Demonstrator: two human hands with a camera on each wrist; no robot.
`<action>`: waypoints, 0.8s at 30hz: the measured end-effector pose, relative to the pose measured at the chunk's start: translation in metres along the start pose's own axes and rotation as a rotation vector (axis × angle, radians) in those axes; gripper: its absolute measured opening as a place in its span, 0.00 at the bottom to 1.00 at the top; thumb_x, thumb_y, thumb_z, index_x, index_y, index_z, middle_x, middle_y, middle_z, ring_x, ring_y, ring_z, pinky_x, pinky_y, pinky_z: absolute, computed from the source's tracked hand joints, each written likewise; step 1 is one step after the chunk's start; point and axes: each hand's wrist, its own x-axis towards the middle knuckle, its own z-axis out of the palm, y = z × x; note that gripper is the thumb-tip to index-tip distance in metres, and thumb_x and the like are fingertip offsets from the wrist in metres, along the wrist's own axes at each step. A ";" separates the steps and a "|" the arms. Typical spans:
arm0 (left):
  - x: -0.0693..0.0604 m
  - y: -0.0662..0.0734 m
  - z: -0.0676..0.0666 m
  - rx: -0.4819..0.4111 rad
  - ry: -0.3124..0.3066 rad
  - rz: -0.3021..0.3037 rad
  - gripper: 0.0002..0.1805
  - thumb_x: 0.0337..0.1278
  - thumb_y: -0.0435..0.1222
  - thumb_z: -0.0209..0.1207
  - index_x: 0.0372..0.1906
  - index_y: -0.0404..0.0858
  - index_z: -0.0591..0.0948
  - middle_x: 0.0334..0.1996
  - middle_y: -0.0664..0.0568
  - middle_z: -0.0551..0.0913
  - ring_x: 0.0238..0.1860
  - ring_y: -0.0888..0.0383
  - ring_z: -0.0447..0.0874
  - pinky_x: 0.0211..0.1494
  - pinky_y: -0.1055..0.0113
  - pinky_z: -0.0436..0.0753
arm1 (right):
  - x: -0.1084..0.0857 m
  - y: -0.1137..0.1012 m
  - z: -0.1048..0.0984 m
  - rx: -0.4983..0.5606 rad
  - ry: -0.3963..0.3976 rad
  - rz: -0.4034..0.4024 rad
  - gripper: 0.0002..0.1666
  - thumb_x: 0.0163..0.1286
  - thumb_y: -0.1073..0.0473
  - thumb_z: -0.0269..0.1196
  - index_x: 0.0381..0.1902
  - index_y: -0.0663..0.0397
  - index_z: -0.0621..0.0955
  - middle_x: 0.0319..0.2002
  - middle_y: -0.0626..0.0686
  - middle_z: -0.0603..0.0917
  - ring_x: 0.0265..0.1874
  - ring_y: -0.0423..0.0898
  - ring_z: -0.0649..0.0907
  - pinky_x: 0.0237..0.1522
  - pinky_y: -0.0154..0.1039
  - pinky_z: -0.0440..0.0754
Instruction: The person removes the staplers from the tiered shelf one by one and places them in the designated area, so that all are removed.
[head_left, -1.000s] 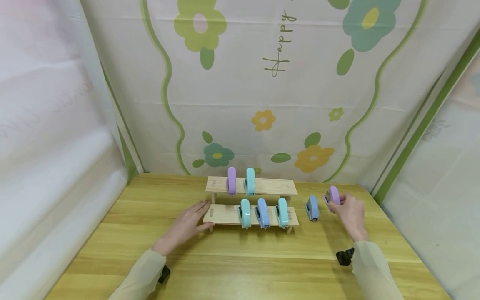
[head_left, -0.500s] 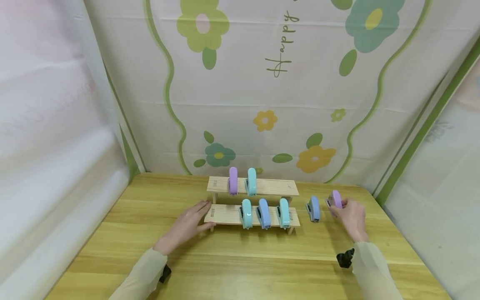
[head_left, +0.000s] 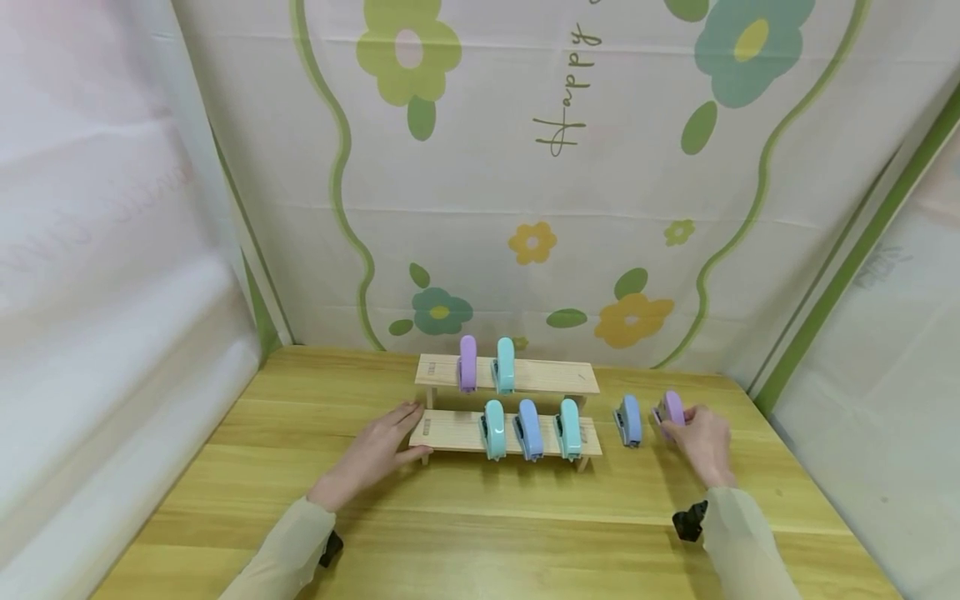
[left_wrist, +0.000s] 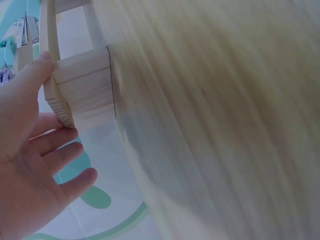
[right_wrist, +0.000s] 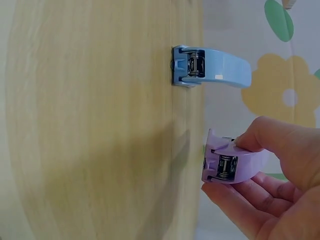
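My right hand (head_left: 705, 442) pinches a purple mini stapler (head_left: 669, 410) between thumb and fingers, upright, at the right of the stand. In the right wrist view a gap shows between this purple stapler (right_wrist: 235, 162) and its shadow. A blue stapler (head_left: 628, 421) stands upright on the table just left of it. My left hand (head_left: 375, 450) holds the left end of the lower step of a wooden two-step stand (head_left: 453, 429), thumb at the front edge, fingers at the far edge. Two teal staplers and a blue stapler (head_left: 528, 431) stand on that step.
On the upper step are a purple stapler (head_left: 468, 364) and a teal stapler (head_left: 505, 367), towards the left. Behind the wooden table (head_left: 480, 533) hangs a flowered white cloth (head_left: 465, 183). More cloth hangs at both sides.
My right hand has moved the purple stapler down and slightly towards me, beside the blue one. My left hand stays at the stand's end. The head view has shifted slightly.
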 end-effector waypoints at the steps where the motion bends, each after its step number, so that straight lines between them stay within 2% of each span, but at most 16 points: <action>1: 0.000 0.000 0.000 -0.003 -0.002 -0.002 0.39 0.54 0.48 0.69 0.64 0.27 0.74 0.64 0.33 0.76 0.64 0.37 0.77 0.63 0.46 0.81 | 0.000 0.001 0.001 0.000 0.000 0.003 0.24 0.61 0.59 0.68 0.43 0.79 0.79 0.39 0.76 0.84 0.30 0.59 0.85 0.23 0.39 0.84; 11: 0.000 -0.001 0.001 0.004 -0.021 -0.017 0.39 0.56 0.49 0.68 0.65 0.27 0.73 0.65 0.34 0.76 0.65 0.37 0.76 0.65 0.46 0.80 | 0.003 0.004 0.003 0.003 -0.054 0.047 0.24 0.62 0.60 0.66 0.45 0.80 0.77 0.41 0.78 0.83 0.32 0.59 0.85 0.23 0.39 0.85; 24: 0.000 -0.001 0.001 0.006 -0.011 -0.001 0.39 0.56 0.48 0.68 0.65 0.27 0.74 0.64 0.34 0.76 0.64 0.36 0.76 0.64 0.46 0.81 | 0.007 0.007 0.007 -0.017 -0.062 0.059 0.21 0.62 0.60 0.66 0.42 0.77 0.78 0.40 0.75 0.84 0.32 0.57 0.84 0.24 0.39 0.83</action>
